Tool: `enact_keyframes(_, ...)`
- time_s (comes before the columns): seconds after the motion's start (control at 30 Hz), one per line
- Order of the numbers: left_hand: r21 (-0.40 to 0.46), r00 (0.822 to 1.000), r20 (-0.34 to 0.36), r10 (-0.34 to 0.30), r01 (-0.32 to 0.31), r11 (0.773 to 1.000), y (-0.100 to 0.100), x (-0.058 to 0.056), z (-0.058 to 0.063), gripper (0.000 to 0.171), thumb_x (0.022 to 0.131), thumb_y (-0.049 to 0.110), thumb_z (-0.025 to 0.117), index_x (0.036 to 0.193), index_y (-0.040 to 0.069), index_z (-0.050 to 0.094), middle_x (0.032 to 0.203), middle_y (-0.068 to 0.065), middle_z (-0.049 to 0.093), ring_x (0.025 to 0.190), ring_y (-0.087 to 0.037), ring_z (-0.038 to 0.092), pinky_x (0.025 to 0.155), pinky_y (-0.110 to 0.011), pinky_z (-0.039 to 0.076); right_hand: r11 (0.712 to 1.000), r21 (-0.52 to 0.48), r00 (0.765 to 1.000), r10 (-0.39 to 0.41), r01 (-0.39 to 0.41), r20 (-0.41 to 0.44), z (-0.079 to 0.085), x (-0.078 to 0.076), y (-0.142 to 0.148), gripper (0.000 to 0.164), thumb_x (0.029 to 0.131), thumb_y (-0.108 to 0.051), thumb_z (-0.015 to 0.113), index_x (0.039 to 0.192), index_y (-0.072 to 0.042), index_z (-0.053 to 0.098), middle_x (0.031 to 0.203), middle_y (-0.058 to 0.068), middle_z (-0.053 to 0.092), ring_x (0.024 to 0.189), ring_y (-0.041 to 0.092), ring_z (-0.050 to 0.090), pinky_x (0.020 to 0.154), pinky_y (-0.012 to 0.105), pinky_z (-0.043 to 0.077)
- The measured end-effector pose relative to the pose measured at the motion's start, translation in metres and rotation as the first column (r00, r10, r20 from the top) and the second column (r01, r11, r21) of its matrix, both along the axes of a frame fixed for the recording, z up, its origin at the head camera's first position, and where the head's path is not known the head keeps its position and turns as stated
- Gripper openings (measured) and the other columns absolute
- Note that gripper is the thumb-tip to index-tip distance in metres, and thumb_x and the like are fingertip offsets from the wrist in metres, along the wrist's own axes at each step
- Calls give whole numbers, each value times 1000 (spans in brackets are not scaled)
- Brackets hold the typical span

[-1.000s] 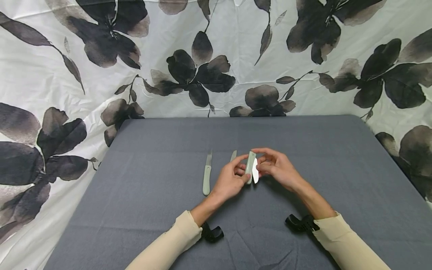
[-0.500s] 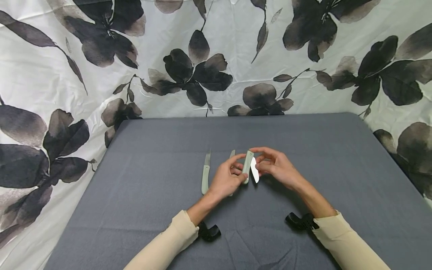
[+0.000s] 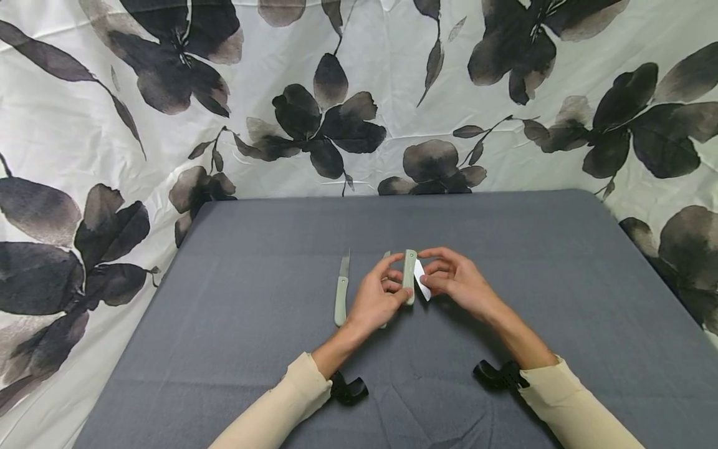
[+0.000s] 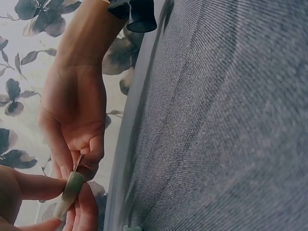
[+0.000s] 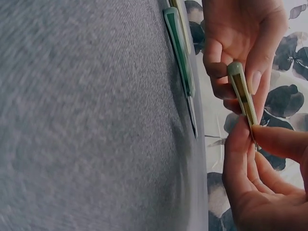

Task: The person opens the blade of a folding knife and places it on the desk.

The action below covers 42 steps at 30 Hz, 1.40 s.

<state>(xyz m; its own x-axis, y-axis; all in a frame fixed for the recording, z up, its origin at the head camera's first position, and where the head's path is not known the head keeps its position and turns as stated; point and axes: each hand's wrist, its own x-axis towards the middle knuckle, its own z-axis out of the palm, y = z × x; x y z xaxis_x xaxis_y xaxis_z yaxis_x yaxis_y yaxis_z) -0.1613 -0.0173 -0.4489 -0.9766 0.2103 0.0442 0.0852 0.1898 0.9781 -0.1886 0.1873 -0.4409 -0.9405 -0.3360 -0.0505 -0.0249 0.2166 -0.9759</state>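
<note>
A folding knife with a pale green handle (image 3: 409, 277) is held above the table in the head view, its blade (image 3: 422, 284) swung partly out on the right side. My left hand (image 3: 374, 299) grips the handle between thumb and fingers. My right hand (image 3: 462, 284) pinches the blade, and its index finger reaches the handle's top end. In the right wrist view the slotted inner side of the handle (image 5: 243, 91) shows. An unfolded knife (image 3: 341, 293) of the same kind lies left of my hands. Another knife (image 3: 387, 254) lies mostly hidden behind my left hand.
Grey cloth covers the table (image 3: 269, 249). Behind it hangs a white floral sheet (image 3: 370, 168). Black wrist mounts (image 3: 349, 390) sit under both sleeves, just above the cloth.
The held knife has shifted slightly left with my left hand, its handle now more upright. The blade stands at a wider angle from the handle. Both hands keep their hold.
</note>
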Motion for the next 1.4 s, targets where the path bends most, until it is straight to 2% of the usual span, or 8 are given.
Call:
enact_keyframes(0.17, 27, 1000, 1, -2, 2, 1000, 0, -1, 0, 69, 91, 1, 72, 153, 19, 51, 116, -19, 68, 86, -16, 70, 64, -21, 50, 999, -11, 999, -47, 47, -15, -1, 0, -3, 45, 97, -3, 70, 139, 6, 55, 111, 24, 71, 84, 5, 72, 74, 29, 62)
enact_keyframes(0.4, 42, 1000, 2, -9, 9, 999, -2, -2, 0, 69, 90, -1, 72, 153, 19, 52, 118, -24, 66, 88, -16, 69, 66, -20, 51, 995, 16, 995, -95, 96, -43, 1, 2, -6, 42, 95, -4, 73, 134, 6, 62, 113, 27, 71, 83, 6, 73, 75, 33, 62)
enact_keyframes(0.73, 5, 1000, -3, -24, 24, 1000, -3, -6, -1, 69, 90, -1, 73, 153, 20, 53, 113, -19, 66, 89, -17, 70, 66, -20, 52, 997, 5, 995, -80, 80, -62, -4, -2, -1, 40, 94, -3, 74, 131, 6, 64, 111, 30, 71, 80, 7, 73, 71, 29, 61)
enact_keyframes(0.9, -20, 1000, -2, -31, 31, 999, -3, -8, 0, 69, 89, -2, 72, 152, 18, 55, 111, -18, 67, 85, -13, 69, 63, -20, 51, 998, 1, 996, -69, 69, -50, -6, -5, 3, 40, 94, -4, 75, 131, 5, 64, 109, 26, 72, 81, 7, 72, 71, 28, 61)
enact_keyframes(1.13, -29, 998, 4, -58, 58, 998, -4, -7, 1, 69, 88, -4, 72, 152, 17, 54, 110, -17, 67, 82, -10, 68, 62, -20, 52, 998, 24, 996, -63, 64, -56, -8, -4, 6, 39, 95, -4, 73, 132, 3, 65, 108, 22, 72, 80, 7, 72, 71, 28, 61)
enact_keyframes(1.4, -67, 997, 17, -76, 76, 995, -8, -5, 0, 70, 88, -3, 70, 152, 21, 54, 111, -16, 67, 81, -9, 67, 64, -21, 51, 998, 54, 996, -36, 41, -85, -10, -1, 9, 37, 96, -3, 72, 132, 0, 67, 107, 21, 71, 81, 7, 72, 71, 30, 61)
